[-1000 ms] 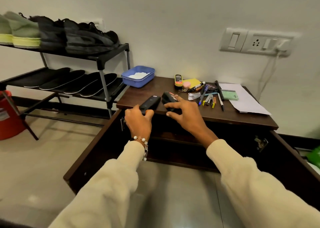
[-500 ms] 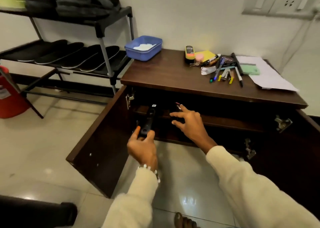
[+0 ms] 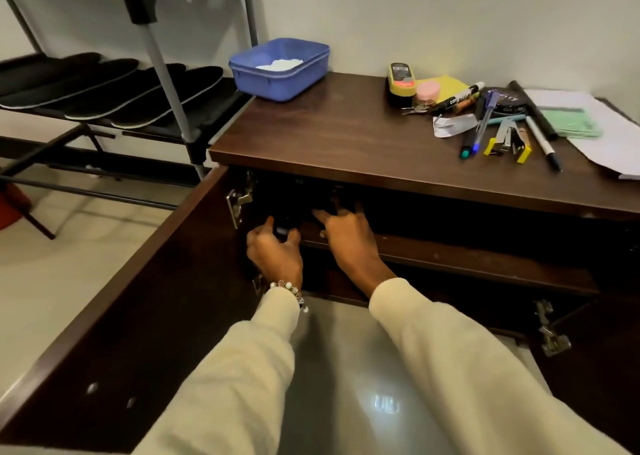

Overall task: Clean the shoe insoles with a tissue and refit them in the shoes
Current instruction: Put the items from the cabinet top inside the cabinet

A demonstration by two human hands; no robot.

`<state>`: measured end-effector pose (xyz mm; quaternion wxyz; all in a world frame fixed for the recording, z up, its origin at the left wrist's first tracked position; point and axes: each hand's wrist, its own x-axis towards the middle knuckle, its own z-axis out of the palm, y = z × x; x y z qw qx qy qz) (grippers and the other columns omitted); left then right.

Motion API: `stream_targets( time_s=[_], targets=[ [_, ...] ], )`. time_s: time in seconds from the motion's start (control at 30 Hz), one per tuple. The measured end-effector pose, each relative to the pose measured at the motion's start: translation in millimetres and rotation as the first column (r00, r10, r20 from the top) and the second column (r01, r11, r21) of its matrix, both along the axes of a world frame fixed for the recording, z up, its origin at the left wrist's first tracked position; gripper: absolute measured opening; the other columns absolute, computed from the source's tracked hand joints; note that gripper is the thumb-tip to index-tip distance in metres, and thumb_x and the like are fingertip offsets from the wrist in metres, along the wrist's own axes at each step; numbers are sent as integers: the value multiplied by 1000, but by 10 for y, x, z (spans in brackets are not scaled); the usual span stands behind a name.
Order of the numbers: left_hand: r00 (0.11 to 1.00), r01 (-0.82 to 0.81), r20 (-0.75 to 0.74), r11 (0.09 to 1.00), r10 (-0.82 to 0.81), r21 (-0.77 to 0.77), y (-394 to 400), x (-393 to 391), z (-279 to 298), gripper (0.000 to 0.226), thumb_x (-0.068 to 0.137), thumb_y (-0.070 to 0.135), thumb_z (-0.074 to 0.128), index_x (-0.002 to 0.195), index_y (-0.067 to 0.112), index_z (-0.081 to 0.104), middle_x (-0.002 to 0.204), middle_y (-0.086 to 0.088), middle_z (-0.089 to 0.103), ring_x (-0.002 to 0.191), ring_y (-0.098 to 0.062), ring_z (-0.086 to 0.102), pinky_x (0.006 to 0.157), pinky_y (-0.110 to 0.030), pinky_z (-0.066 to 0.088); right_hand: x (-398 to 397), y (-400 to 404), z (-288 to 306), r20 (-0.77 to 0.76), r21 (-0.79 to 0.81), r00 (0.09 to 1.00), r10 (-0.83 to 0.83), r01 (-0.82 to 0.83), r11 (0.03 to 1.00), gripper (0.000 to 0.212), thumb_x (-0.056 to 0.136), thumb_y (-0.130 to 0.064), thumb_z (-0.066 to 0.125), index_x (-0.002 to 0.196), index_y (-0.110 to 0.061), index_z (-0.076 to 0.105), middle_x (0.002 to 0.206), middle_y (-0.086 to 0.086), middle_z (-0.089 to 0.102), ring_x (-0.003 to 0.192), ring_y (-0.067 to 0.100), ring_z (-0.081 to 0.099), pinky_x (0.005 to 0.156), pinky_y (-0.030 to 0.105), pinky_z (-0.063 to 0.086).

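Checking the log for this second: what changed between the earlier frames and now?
Both hands carried two dark objects off the cabinet top down onto the inner shelf. The left hand still has its grip on one dark object; the right hand reaches deeper, its object lost in shadow. The blue tub, pens and insoles stayed put.

Both my arms reach forward under the counter (image 3: 346, 136). My left hand (image 3: 275, 252) curls its grip on a dark object; my right hand (image 3: 348, 235) lies beside it, fingers extended inward.
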<state>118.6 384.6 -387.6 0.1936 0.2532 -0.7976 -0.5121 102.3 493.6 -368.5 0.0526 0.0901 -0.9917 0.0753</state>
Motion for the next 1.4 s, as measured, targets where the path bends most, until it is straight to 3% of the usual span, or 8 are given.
stream_targets(
  time_s=[0.3,0.47,0.67,0.8,0.93,1.07,1.27,1.4],
  targets=[
    [993,111,67,969,-99,-222,-60,20,19,44,87,18,69,127,3,58,131,-20,54,119,-35,53,98,-38,44,56,-7,-22,83,-103,994,70,-61,993,73,91,-5,52,150,-31,16,158,10,12,140,40,14,110,47,33],
    [999,40,30,962,-34,-269,-37,325,168,31,92,15,58,122,13,62,129,-8,50,111,-31,56,82,-31,43,322,37,93,-82,-208,988,129,-144,967,56,87,-7,59,140,-13,43,147,13,39,127,35,38,107,37,35],
    [868,143,-381,894,-320,-425,78,638,637,11,87,15,64,96,11,61,74,3,60,60,-9,54,55,-11,31,806,243,778,-335,-516,926,174,-335,789,21,90,-19,59,107,-15,70,98,-1,73,87,12,68,79,32,55],
    [694,211,-553,864,-461,-457,254,639,1210,8,88,16,61,93,11,57,57,7,52,45,-4,47,47,-15,36,946,538,1288,-407,-738,913,-29,-310,600,15,88,-13,63,100,-13,72,77,-4,71,70,7,68,66,35,58],
    [711,273,-517,864,-477,-422,472,341,1699,5,88,13,61,92,11,60,55,11,52,50,-7,49,58,-22,37,738,972,1588,-375,-774,885,-275,-136,618,12,87,-16,64,96,-17,72,74,-3,71,69,9,68,71,36,58],
    [831,371,-244,826,-499,-425,667,-198,1863,8,88,17,60,90,13,65,77,-1,68,76,-18,62,72,-23,38,277,1359,1806,-336,-689,832,-441,103,718,14,86,-19,63,95,-15,73,90,2,73,85,16,67,80,30,53],
    [847,499,48,763,-529,-410,1029,-1037,1869,29,85,34,69,79,6,63,86,-14,65,98,-33,61,84,-37,48,-616,1560,1917,-243,-339,927,-285,195,921,39,87,-24,65,122,-8,60,121,12,63,114,30,51,96,40,43],
    [857,492,83,761,-509,-423,1261,-1415,1825,61,79,54,68,107,-1,64,110,-19,65,106,-35,59,84,-38,46,-1039,1599,1876,-94,-66,976,-198,192,979,49,87,-40,61,129,-17,50,130,10,54,123,31,41,99,44,32]
  ],
)
